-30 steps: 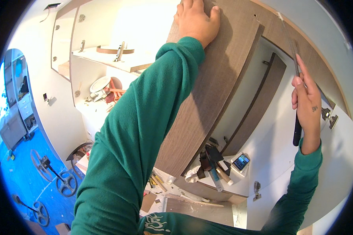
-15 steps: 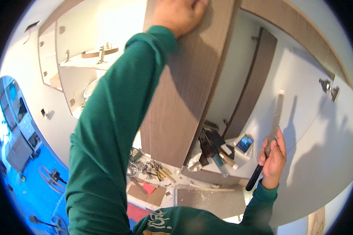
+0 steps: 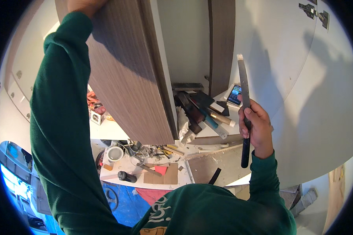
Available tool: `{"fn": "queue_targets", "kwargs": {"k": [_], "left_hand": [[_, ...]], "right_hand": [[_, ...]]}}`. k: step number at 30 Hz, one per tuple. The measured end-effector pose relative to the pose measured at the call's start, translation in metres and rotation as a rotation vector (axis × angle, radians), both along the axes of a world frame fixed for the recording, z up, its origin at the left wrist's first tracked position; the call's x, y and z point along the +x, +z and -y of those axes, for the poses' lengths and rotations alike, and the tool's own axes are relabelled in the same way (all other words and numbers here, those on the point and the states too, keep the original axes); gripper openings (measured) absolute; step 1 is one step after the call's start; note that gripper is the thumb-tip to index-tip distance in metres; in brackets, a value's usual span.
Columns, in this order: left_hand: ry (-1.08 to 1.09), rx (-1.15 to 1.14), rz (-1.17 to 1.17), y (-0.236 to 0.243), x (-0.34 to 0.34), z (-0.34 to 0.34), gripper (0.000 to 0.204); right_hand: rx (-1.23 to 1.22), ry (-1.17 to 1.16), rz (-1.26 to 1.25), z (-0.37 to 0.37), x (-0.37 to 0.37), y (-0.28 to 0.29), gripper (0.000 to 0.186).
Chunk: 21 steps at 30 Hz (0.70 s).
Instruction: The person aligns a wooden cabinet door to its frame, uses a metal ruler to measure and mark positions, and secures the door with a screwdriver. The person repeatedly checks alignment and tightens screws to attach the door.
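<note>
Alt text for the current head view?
A person's right hand holds a long flat black-handled tool upright; the left hand, partly cut off, is at a brown panel. A lit phone lies near tools on a white shelf.

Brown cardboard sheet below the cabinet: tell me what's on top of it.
On the brown cardboard sheet lie a flat red piece and a narrow brown strip. The cardboard beneath them is hidden.

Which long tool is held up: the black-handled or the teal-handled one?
The grey black-handled tool, in the right hand; the teal-handled tool lies on the shelf.
</note>
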<state>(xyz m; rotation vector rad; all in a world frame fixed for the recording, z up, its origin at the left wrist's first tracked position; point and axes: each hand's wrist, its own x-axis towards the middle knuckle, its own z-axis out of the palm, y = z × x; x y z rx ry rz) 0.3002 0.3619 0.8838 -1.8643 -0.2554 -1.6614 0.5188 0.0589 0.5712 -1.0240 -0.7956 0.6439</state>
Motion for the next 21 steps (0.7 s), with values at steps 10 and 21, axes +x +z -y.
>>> {"fn": "queue_targets", "kwargs": {"k": [10,21], "left_hand": [[0.066,0.239,-0.029,-0.043,0.002,-0.015,0.055],[-0.748,-0.838,-0.593,-0.228,-0.034,0.123,0.049]], "right_hand": [[0.210,0.086,0.112,-0.033,-0.015,0.000,0.043],[0.223,0.510,-0.105,-0.076,-0.083,0.032,0.028]]}}
